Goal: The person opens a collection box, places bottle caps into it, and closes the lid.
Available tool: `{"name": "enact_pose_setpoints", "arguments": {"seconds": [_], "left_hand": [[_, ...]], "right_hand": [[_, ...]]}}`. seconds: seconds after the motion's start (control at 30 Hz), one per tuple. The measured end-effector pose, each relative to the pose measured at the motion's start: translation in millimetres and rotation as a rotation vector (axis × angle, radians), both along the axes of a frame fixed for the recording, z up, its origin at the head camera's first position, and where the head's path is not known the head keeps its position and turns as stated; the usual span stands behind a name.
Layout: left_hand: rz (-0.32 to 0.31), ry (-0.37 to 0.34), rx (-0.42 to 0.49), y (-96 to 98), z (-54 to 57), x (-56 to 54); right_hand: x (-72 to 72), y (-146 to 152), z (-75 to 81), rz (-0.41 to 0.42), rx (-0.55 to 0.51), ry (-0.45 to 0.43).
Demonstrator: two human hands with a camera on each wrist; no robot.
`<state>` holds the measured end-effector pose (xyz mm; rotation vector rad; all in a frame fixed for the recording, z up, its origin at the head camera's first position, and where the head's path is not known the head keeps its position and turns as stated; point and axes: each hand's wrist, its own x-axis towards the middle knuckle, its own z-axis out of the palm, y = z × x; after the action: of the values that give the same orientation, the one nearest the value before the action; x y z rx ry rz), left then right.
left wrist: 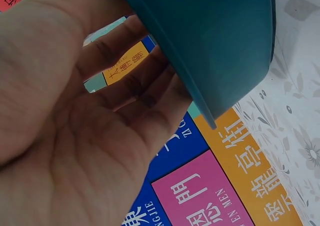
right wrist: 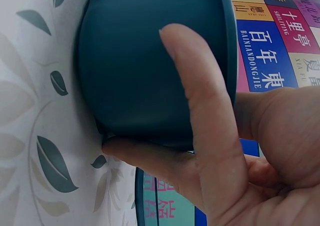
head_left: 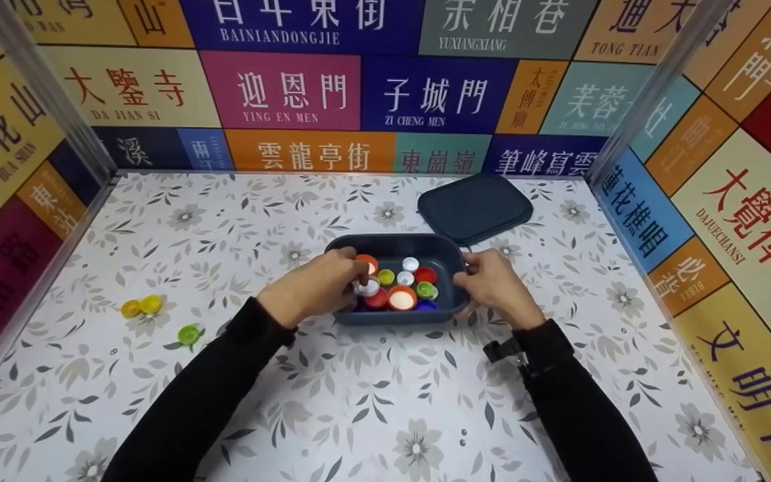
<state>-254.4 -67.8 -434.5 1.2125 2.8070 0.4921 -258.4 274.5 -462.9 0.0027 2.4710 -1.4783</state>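
Note:
A dark blue rectangular food container (head_left: 395, 318) stands on the table with several bottle caps in it: red, white, green, blue and orange-rimmed. My left hand (head_left: 318, 284) reaches over its left end, fingers bent down inside beside a white bottle cap (head_left: 367, 288). In the left wrist view the container wall (left wrist: 215, 46) hides those fingertips, so whether they pinch the cap is unclear. At the other end my right hand (head_left: 496, 284) grips the container. The right wrist view has its fingers (right wrist: 205, 96) spread along the outer wall, one reaching low near the table.
A dark blue lid (head_left: 476, 207) lies flat behind the container, to the right. Two yellow caps (head_left: 141, 306) and a green cap (head_left: 189, 335) lie on the flower-patterned table (head_left: 385, 402) at left. Colourful panels with lettering (head_left: 282, 90) border the back and sides.

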Motion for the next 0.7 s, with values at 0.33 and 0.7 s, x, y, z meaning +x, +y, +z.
{"name": "enact_pose_setpoints", "arguments": {"seconds": [0.33, 0.7], "left_hand": [[0.038, -0.011, 0.035, -2.0, 0.1, 1.5], [0.116, 0.039, 0.103, -16.6, 1.9, 10.1]], "right_hand": [[1.7, 1, 0.1, 0.01, -0.022, 0.023], [0.3, 0, -0.3, 0.002, 0.006, 0.023]]}}
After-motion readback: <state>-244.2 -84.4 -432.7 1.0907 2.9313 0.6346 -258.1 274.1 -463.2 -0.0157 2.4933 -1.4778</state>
